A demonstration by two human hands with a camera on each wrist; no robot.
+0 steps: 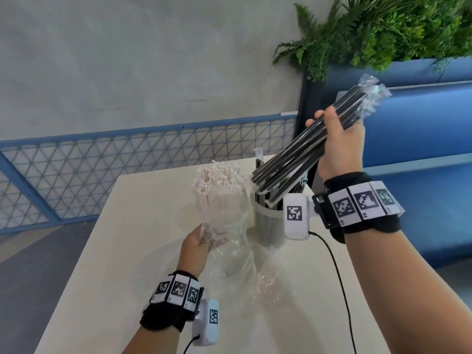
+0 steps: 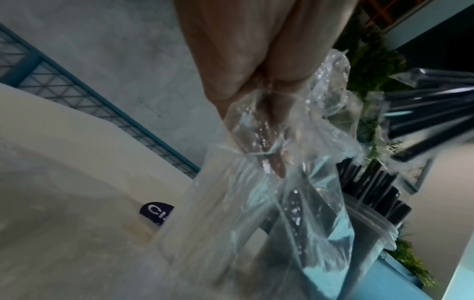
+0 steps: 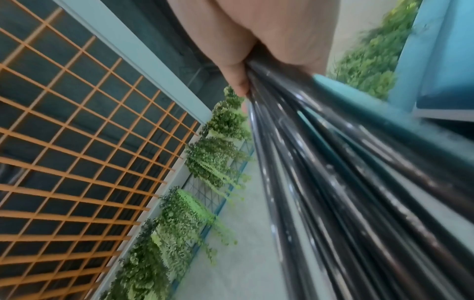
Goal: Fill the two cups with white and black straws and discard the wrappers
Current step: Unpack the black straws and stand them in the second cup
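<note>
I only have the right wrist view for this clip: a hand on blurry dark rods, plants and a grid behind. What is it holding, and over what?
Observer: The right hand grips a bundle of black straws, slanted, lower ends over a clear cup on the table.
Operator: Is that cup empty?
Observer: No, black straws already stand in it, as the left wrist view shows.
Operator: And the other hand?
Observer: The left hand holds a clear wrapper with the white straws upright inside it, left of the cup.
Operator: Are the black ones unwrapped?
Observer: No; clear film pokes out at their upper ends.
</note>
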